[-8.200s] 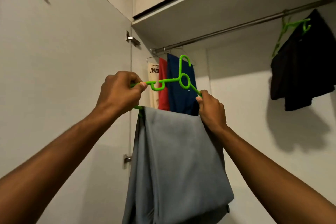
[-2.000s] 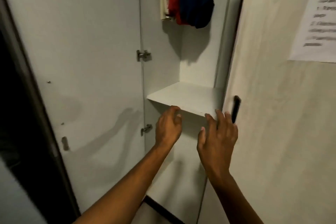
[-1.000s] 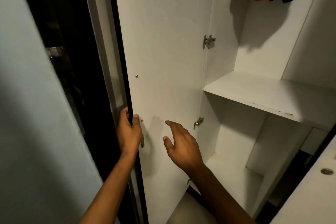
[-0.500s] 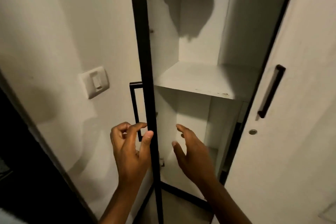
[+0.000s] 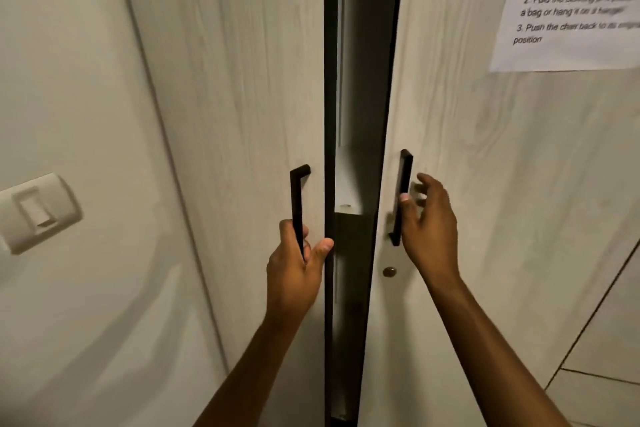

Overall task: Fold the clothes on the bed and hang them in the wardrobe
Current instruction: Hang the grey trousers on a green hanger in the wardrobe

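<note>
The wardrobe's two pale wood-grain doors stand almost together, with a narrow dark gap (image 5: 356,80) between them. My left hand (image 5: 294,274) is closed around the lower part of the left door's black bar handle (image 5: 297,194), thumb against the door edge. My right hand (image 5: 429,229) rests at the right door's black handle (image 5: 403,177) with fingers spread, thumb touching the bar. Through the gap only a white shelf edge (image 5: 346,180) shows. The hung clothes are hidden behind the doors.
A printed instruction sheet (image 5: 571,10) is stuck on the right door (image 5: 485,184). A light switch (image 5: 38,211) sits on the wall left of the left door (image 5: 242,80). A small round metal lock (image 5: 389,271) lies below the right handle.
Both doors have swung nearly closed, hiding the hanging clothes and shelves. My left hand moved from the door edge onto the left handle; my right hand moved to the right handle.
</note>
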The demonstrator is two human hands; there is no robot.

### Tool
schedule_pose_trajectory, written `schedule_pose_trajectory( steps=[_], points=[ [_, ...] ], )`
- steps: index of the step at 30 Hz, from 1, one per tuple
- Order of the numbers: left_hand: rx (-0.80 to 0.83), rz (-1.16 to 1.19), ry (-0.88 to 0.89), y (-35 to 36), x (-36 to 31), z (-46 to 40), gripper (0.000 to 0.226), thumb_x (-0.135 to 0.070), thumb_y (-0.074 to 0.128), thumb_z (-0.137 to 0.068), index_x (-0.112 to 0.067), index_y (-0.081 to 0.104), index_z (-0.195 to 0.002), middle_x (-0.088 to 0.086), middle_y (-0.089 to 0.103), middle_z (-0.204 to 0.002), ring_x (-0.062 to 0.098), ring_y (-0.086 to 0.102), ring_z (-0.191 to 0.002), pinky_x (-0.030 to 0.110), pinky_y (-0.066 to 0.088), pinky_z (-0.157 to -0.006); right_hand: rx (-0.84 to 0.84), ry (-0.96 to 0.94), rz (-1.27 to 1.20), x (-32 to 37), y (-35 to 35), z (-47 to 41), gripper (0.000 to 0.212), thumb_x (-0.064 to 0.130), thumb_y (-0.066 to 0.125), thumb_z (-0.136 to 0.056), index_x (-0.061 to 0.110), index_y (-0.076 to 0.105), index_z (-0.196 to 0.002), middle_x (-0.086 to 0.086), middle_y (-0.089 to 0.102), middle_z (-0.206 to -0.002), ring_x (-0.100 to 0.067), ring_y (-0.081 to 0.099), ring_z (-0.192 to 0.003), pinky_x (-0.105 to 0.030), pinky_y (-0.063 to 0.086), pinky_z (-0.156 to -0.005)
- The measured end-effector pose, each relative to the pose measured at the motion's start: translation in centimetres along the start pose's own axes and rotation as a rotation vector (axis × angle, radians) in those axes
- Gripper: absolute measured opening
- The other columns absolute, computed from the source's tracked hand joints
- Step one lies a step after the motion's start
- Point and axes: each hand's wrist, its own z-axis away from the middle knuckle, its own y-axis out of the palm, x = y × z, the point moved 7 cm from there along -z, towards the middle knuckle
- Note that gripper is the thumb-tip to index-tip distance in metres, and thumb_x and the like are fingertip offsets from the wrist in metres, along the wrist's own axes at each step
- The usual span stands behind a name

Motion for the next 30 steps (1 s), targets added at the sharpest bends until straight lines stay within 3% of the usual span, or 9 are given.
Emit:
schedule_pose_trajectory(
  steps=[3,5,7,8,14,18,23,26,30],
  points=[
    [0.026,-0.024,0.012,2.5,0.6,-1.9,0.055,-0.067,0.047,-0.083,-0.017,0.044,-0.108,-0.003,0.054,-0.08,0.013,0.057,-0.07,0.02,0.044,-0.064,0.029,-0.038,0.047,-1.0,0.9,-2.0,0.024,0.022,0.045,-0.106,0.01,0.062,-0.117,-0.002,0.065,-0.093,-0.011,0.062,-0.072,-0.009,0.043,-0.063],
    [0.04,-0.059,0.012,4.1,0.7,-3.2,0.059,-0.069,0.046,-0.082,-0.016,0.046,-0.107,-0.002,0.054,-0.083,0.014,0.057,-0.073,0.025,0.047,-0.066,-0.002,-0.072,0.071,-1.5,1.2,-2.8,0.022,0.022,0.045,-0.106,0.01,0.063,-0.102,-0.001,0.061,-0.075,-0.01,0.057,-0.06,-0.016,0.043,-0.055],
    [0.037,-0.108,0.021,5.6,0.5,-4.2,0.055,-0.065,0.045,-0.085,-0.014,0.046,-0.106,-0.004,0.052,-0.083,0.012,0.055,-0.073,0.023,0.044,-0.064,0.002,-0.101,0.074,-2.3,1.7,-3.5,0.024,0.024,0.046,-0.106,0.012,0.062,-0.093,-0.001,0.06,-0.07,-0.017,0.058,-0.062,-0.033,0.046,-0.059],
    [0.032,-0.131,0.034,6.2,0.5,-4.8,0.051,-0.062,0.046,-0.087,-0.015,0.045,-0.105,-0.004,0.051,-0.082,0.012,0.054,-0.073,0.021,0.04,-0.062,0.011,-0.112,0.07,-2.6,2.0,-3.9,0.026,0.026,0.046,-0.106,0.012,0.061,-0.09,-0.001,0.06,-0.068,-0.018,0.058,-0.063,-0.035,0.046,-0.059],
    [0.046,-0.258,0.06,10.1,0.9,-8.1,0.023,-0.04,0.049,-0.102,-0.017,0.042,-0.104,-0.002,0.055,-0.08,0.018,0.058,-0.071,0.03,0.047,-0.062,0.067,-0.125,0.035,-4.5,4.1,-6.5,0.027,0.03,0.042,-0.107,0.021,0.054,-0.084,0.003,0.061,-0.069,-0.022,0.057,-0.068,-0.032,0.041,-0.056],
    [0.031,-0.33,0.029,12.1,1.0,-9.8,0.031,-0.04,0.038,-0.105,-0.011,0.043,-0.117,0.005,0.057,-0.085,0.021,0.059,-0.073,0.033,0.048,-0.063,0.08,-0.123,0.027,-5.7,5.5,-8.0,0.026,0.032,0.039,-0.107,0.026,0.049,-0.083,0.005,0.063,-0.073,-0.025,0.059,-0.077,-0.036,0.049,-0.063],
    [0.057,-0.302,0.042,13.9,1.4,-11.3,0.033,-0.04,0.032,-0.106,-0.01,0.042,-0.117,0.007,0.059,-0.089,0.025,0.058,-0.081,0.045,0.052,-0.073,0.102,-0.126,0.069,-6.5,6.7,-9.6,0.026,0.029,0.038,-0.108,0.024,0.046,-0.084,0.002,0.058,-0.072,-0.026,0.055,-0.077,-0.037,0.044,-0.067],
    [0.074,-0.308,0.051,14.5,1.5,-12.0,0.032,-0.039,0.033,-0.106,-0.01,0.042,-0.114,0.008,0.059,-0.089,0.025,0.057,-0.082,0.044,0.051,-0.072,0.108,-0.116,0.087,-6.9,7.0,-10.3,0.025,0.026,0.037,-0.108,0.021,0.046,-0.085,0.003,0.056,-0.073,-0.024,0.051,-0.08,-0.038,0.041,-0.07],
    [0.153,-0.317,0.025,15.3,1.5,-12.9,0.017,-0.028,0.046,-0.102,-0.014,0.035,-0.104,0.01,0.057,-0.086,0.027,0.057,-0.08,0.043,0.051,-0.067,0.116,-0.097,0.085,-7.3,7.5,-11.4,0.027,0.024,0.039,-0.108,0.02,0.044,-0.081,0.003,0.053,-0.067,-0.028,0.053,-0.073,-0.034,0.036,-0.064]
  ],
)
